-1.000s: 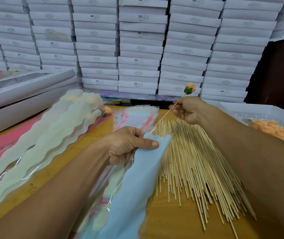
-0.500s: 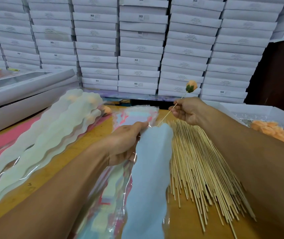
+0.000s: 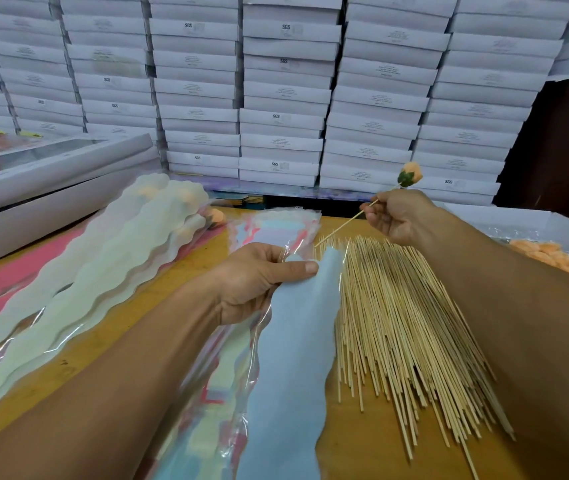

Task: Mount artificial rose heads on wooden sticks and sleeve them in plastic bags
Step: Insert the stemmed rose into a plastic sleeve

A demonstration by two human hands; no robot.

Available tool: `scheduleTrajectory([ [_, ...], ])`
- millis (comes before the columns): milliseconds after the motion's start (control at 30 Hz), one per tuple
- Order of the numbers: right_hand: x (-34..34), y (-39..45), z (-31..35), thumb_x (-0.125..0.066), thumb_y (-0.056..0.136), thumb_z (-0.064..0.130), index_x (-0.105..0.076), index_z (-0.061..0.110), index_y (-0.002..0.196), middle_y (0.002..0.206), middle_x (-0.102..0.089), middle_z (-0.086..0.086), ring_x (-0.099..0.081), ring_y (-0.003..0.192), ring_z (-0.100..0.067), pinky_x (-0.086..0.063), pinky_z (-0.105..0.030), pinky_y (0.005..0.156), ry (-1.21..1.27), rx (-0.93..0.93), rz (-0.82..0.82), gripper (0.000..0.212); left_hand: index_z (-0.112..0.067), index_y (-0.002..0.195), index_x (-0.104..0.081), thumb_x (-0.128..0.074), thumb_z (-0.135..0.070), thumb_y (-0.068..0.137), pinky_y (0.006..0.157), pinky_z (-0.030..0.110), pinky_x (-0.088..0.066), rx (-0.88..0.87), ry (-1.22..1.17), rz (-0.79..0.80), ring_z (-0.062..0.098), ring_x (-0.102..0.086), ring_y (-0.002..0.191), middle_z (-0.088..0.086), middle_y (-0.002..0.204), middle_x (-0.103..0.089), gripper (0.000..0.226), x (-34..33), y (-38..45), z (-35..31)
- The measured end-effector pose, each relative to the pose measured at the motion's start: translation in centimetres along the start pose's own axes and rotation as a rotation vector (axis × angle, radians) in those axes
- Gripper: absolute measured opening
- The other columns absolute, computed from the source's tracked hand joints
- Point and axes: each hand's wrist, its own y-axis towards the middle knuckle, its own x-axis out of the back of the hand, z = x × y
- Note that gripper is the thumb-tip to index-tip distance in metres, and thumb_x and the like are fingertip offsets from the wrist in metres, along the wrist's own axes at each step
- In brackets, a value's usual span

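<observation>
Nearest me, my left hand (image 3: 259, 275) grips the top of a pale blue plastic sleeve (image 3: 293, 341), thumb pressed flat over its upper edge, the sleeve trailing down toward me over a stack of mixed-colour sleeves (image 3: 227, 393). Just right of it the heap of bare wooden sticks (image 3: 404, 327) fans across the wooden table (image 3: 362, 445).

Beyond that, my right hand (image 3: 397, 216) pinches one stick (image 3: 342, 226) between thumb and fingers. Its long axis runs on a slant — free lower tip down-left, orange rose head (image 3: 411, 173) with its green calyx up-right, above the hand. That lower tip sits just above the sleeve's mouth, close by my left thumb, so I judge the coming move is a slide along the stick's own axis, down-left into the opening; the left hand is the nearer one to that mouth. Whether the mouth is actually parted I cannot tell.

To the left lie pale green sleeves (image 3: 103, 271), orange heads showing faintly inside them at their far ends — finished ones, I judge. At far right an open white box (image 3: 518, 223) holds loose orange rose heads (image 3: 567, 259). On the left sits a white window-lid box (image 3: 51, 188); its contents are unclear. Behind everything, stacked white cartons (image 3: 283, 98).
</observation>
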Motion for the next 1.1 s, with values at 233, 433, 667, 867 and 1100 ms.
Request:
scheduleTrajectory([
  [233,-0.5,-0.4,0.4,-0.044,0.106,0.009,-0.055,0.004,0.085,0.077,-0.067,-0.014,-0.059,0.037,-0.007,-0.049,-0.019,0.037,0.007,0.001,0.016,0.024,0.004,0.105,-0.071,-0.084,-0.036,0.062,0.079,0.035,-0.061,-0.018,0.057,-0.030,0.027,-0.073,0.084,0.020,0.104,-0.074,0.060,0.0,0.0,0.0],
  [433,-0.8,-0.6,0.2,-0.045,0.106,0.008,-0.055,0.003,0.086,0.075,-0.067,-0.014,-0.058,0.037,-0.007,-0.048,-0.019,0.037,0.015,-0.016,0.062,0.023,0.000,0.097,-0.072,-0.086,-0.045,0.052,0.103,0.058,-0.044,-0.017,0.089,-0.049,0.037,-0.064,0.094,0.029,0.111,-0.069,0.065,-0.7,-0.6,-0.2],
  [667,-1.3,-0.3,0.3,-0.044,0.106,0.009,-0.055,0.005,0.088,0.076,-0.065,-0.013,-0.058,0.036,-0.008,-0.049,-0.019,0.037,0.022,0.011,0.009,0.022,-0.001,0.097,-0.069,-0.081,-0.048,0.056,0.081,0.041,-0.048,-0.061,0.097,-0.040,0.034,-0.060,0.091,0.021,0.099,-0.068,0.063,-0.7,-0.5,0.0],
  [867,-1.2,-0.2,0.4,-0.044,0.107,0.011,-0.056,0.005,0.088,0.075,-0.066,-0.012,-0.059,0.037,-0.008,-0.048,-0.019,0.037,0.004,0.001,0.019,0.023,0.000,0.102,-0.066,-0.078,-0.045,0.061,0.074,0.033,-0.054,-0.069,0.097,-0.020,0.027,-0.066,0.083,0.016,0.096,-0.071,0.061,-0.7,-0.5,-0.1],
  [1100,-1.6,-0.2,0.5,-0.045,0.106,0.011,-0.057,0.005,0.086,0.060,-0.068,-0.010,-0.061,0.038,-0.009,-0.049,-0.019,0.038,0.051,0.009,0.021,0.024,-0.010,0.081,-0.068,-0.079,-0.048,0.058,0.066,0.029,-0.054,-0.077,0.123,0.024,0.020,-0.068,0.070,0.010,0.084,-0.073,0.046,-0.7,-0.5,-0.1],
])
